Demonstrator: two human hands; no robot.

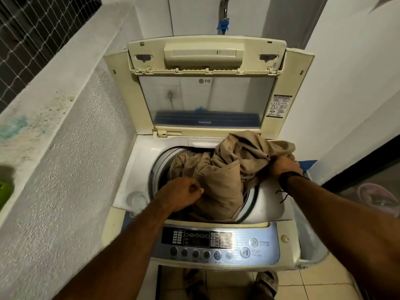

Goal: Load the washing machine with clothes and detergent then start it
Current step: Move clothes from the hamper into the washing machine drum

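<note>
A cream top-loading washing machine stands in front of me with its lid folded upright. A large tan garment is bunched over the drum opening, partly down inside and partly heaped over the right rim. My left hand grips a fold at the garment's near left side. My right hand, with a dark band on the wrist, clutches the cloth at the right rim. The control panel with power and start/pause buttons lies along the near edge. No detergent is in view.
A rough white parapet wall with netting above runs close along the left. White walls close in behind and to the right. A pale plastic basket stands to the machine's right. Tiled floor shows below.
</note>
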